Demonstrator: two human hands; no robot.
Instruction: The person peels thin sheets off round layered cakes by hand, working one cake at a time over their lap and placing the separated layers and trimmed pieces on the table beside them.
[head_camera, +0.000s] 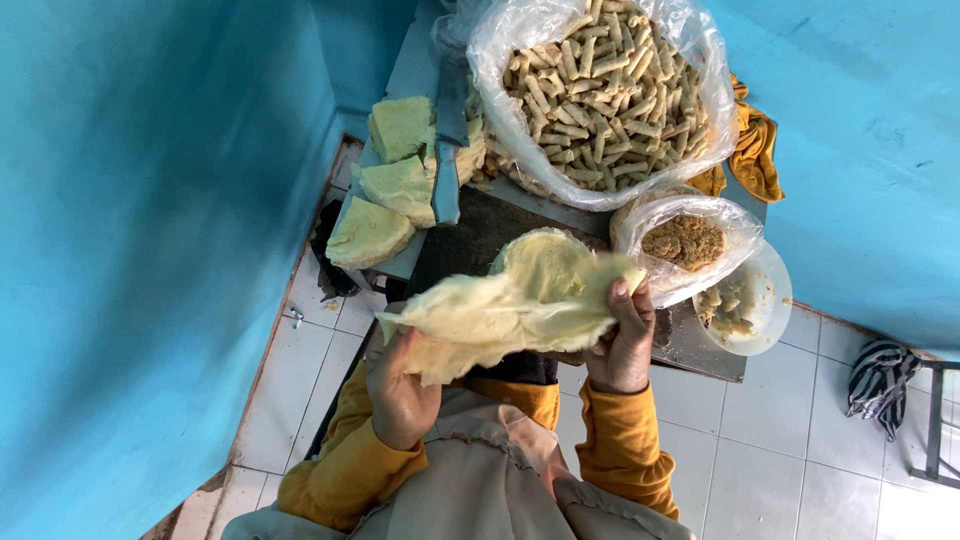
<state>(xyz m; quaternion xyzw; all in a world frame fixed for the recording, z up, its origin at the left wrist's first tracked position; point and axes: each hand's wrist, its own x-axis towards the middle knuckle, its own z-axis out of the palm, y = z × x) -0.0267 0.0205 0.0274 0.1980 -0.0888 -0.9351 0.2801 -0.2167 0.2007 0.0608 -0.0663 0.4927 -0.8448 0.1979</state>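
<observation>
Above the dark table (470, 245), both hands are closed on a thin, floppy sheet of pale yellow dough skin (505, 310): the left hand (400, 390) pinches its near-left edge, the right hand (622, 345) grips its right edge, apparently spreading it flat. Folded wedges of skin (385, 190) wait stacked beside a cleaver (448, 150), near a bag of finished rolls (600, 95) and a bag of brown filling (685, 240).

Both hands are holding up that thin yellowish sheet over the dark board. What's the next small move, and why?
Probably lower the thin sheet flat onto the dark board. The left hand and right hand hold it crumpled in the air, and the bag of brown filling sits just beyond.
</observation>
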